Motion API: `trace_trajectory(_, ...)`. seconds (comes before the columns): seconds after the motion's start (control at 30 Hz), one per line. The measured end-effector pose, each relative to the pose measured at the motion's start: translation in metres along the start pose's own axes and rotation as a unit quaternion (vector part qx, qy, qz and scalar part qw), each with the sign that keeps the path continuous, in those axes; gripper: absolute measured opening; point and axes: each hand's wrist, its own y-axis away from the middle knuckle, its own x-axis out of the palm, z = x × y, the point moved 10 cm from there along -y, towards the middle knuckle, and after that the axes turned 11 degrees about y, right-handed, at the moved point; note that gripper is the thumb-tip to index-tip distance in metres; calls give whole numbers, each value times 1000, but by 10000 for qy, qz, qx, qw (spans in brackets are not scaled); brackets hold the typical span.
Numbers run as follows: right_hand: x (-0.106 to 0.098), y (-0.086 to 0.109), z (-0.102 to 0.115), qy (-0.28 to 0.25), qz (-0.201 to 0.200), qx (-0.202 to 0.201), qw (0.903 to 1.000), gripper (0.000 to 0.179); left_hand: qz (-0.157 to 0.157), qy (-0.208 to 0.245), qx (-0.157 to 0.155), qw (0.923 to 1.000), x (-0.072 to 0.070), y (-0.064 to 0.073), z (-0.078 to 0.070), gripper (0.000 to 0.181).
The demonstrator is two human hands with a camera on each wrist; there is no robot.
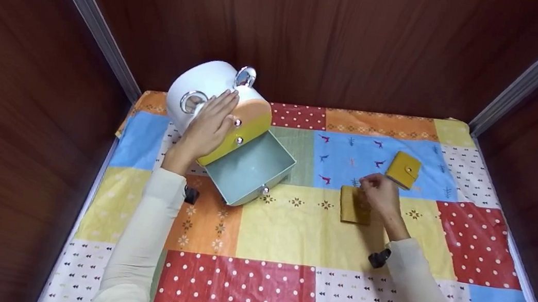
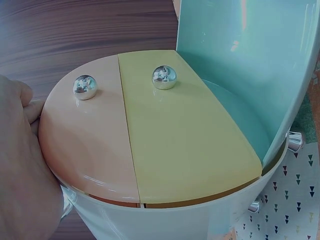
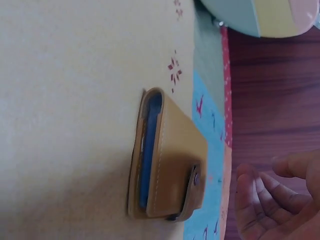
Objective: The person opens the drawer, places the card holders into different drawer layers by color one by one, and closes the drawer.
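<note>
My left hand [image 1: 209, 126] lies with straight fingers on the top of a white rounded drawer box [image 1: 201, 75] with two shiny ring ears. The box's front has a peach drawer [image 2: 85, 135] and a yellow drawer [image 2: 185, 135], both closed, with silver ball knobs. Its pale green bottom drawer [image 1: 248, 166] is pulled out, with nothing inside. Over a mustard snap wallet [image 1: 347, 209] hovers my right hand [image 1: 383, 197], fingers loosely bent and holding nothing. In the right wrist view that wallet [image 3: 175, 155] lies apart from the fingers, its strap snapped and a blue layer inside.
A second yellow snap wallet [image 1: 401, 169] lies farther back, beyond the right hand. A patchwork cloth [image 1: 284, 231] covers the table. Dark wood panels [image 1: 366, 44] stand at the back and both sides, joined by grey metal corner strips [image 1: 534, 69].
</note>
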Motion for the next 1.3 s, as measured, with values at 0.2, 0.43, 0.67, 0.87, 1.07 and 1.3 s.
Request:
trace_trajectory(0.2, -3, -1, -10, 229, -29, 139, 9996, 21, -20, -12, 0, 10000, 0, 0, 0, 49)
trace_trajectory(0.43, -5, -1, -18, 648, -174, 232, 9975, 23, -20, 1, -15, 10000, 0, 1, 1, 49)
trace_trajectory(0.67, 2, 3, -34, 802, 18, 554, 9952, 28, 16, -40, -10, 10000, 1, 1, 3, 49)
trace_trajectory(0.87, 8, 9, -40, 1026, 260, 707, 9919, 33, 41, -10, -65, 10000, 2, 1, 5, 49)
trace_trajectory(1.07, 14, 11, -43, 1371, 468, 673, 9872, 37, 33, -47, -73, 10000, 2, 1, 3, 50)
trace_trajectory(1.3, 21, 12, -44, 1412, 550, 616, 9865, 43, 27, -31, -67, 10000, 0, 1, 2, 49)
